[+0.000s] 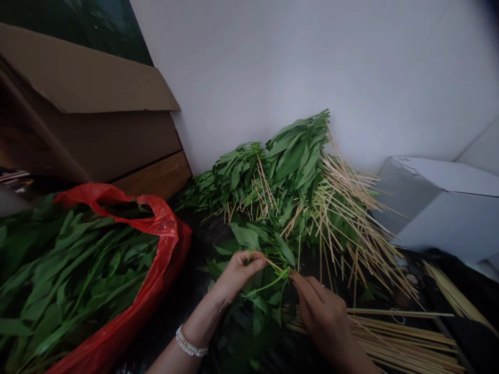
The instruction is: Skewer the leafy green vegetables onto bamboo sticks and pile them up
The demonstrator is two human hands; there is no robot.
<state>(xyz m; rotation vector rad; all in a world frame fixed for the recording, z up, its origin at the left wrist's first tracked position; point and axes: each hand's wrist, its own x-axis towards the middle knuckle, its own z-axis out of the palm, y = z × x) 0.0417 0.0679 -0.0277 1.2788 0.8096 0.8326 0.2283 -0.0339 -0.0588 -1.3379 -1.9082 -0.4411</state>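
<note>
My left hand [237, 272] pinches one end of a thin bamboo skewer [273, 265] threaded with green leafy stems [265, 298]. My right hand [322, 311] closes on the other end of the same skewer and the leaves there. A pearl bracelet [189, 345] circles my left wrist. Just beyond my hands rises a pile of skewered greens [296, 171], their stick ends fanning out to the right.
A red plastic bag [156, 270] full of loose green leaves sits at the left. Loose bamboo skewers [405, 337] lie at the lower right. A brown cardboard box [89, 104] stands at the back left, and a white box [444, 208] against the wall on the right.
</note>
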